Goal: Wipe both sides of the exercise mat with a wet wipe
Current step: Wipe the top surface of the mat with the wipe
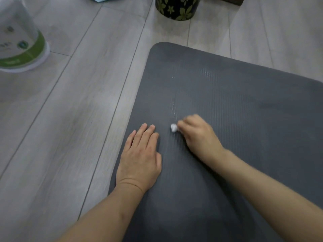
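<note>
The exercise mat [236, 105] is dark grey with a fine ribbed texture and lies flat on the floor, its rounded corner pointing away toward the upper left. A faint shiny streak runs along its ribs near the middle. The wet wipe [173, 127] is white and crumpled into a small wad, resting against the mat surface near the mat's left edge, just below that streak; only a small bit of it shows, the remainder hidden, and it looks slightly blurred
</note>
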{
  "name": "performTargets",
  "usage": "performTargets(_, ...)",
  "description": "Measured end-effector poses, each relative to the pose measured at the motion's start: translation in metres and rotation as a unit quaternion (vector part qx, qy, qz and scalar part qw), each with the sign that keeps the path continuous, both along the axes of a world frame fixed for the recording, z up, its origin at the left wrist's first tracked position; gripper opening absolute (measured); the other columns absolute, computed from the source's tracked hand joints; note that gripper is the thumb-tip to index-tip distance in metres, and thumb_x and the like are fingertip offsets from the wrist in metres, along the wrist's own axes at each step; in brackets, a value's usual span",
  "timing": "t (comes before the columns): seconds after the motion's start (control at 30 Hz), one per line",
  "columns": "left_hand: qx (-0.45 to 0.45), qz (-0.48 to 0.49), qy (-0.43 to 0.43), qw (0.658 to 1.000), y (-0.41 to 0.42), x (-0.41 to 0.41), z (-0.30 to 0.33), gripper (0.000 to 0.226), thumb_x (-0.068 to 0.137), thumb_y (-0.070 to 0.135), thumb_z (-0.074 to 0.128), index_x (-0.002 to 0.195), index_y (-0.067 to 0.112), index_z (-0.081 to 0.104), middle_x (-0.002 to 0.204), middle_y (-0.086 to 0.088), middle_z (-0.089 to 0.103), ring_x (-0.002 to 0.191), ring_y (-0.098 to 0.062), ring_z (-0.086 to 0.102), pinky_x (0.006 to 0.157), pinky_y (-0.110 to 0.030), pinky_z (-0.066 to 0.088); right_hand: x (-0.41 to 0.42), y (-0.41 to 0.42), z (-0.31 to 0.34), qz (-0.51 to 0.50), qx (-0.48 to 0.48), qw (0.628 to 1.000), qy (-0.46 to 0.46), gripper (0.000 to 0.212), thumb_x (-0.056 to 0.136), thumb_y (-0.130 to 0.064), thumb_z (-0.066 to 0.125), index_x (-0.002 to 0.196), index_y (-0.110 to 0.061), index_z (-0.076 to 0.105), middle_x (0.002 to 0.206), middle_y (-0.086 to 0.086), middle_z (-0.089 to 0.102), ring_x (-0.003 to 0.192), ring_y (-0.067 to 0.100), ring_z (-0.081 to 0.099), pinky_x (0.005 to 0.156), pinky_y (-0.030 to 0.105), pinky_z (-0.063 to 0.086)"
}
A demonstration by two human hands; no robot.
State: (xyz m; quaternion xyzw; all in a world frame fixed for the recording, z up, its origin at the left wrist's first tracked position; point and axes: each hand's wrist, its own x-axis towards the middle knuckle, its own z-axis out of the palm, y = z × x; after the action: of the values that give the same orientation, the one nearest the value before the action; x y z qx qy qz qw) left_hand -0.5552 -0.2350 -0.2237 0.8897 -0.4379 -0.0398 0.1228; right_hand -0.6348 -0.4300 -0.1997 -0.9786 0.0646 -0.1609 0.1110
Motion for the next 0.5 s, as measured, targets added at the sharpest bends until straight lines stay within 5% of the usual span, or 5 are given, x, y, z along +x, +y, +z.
performTargets(0.23, 0.002, -0.004, 0.007, 1.0, 0.002, 0.002, 0.001, 0.057, 0.087, 0.03, 0.036, 0.136, 0.014, 0.059, 0.153, -0.004, 0.05, 0.149, -0.022, 0.037, 0.124, -0.044, 0.025, 0.134, -0.081, -0.013, -0.17, -0.006, 0.985, -0.036, 0.017, 0.09, -0.002, 0.063, 0.074, -0.003, 0.066, 0.073, 0.007, 0.046, 0.07, 0.036, 0.055, 0.059, 0.036, 0.044)
performTargets(0.5, -0.008, 0.036, 0.011, 0.999, -0.001, -0.001, 0.0, 0.064, 0.088, 0.027, 0.031, 0.146, 0.008, 0.051, 0.16, -0.008, 0.042, 0.153, -0.024, 0.031, 0.125, -0.046, 0.027, -0.019, 0.036, -0.006, 0.013, 0.06, 0.998, 0.018, 0.019, 0.103, -0.013, 0.055, 0.092, -0.006, 0.069, 0.086, 0.006, 0.059, 0.078, 0.026, 0.053, 0.065, 0.04, 0.047)
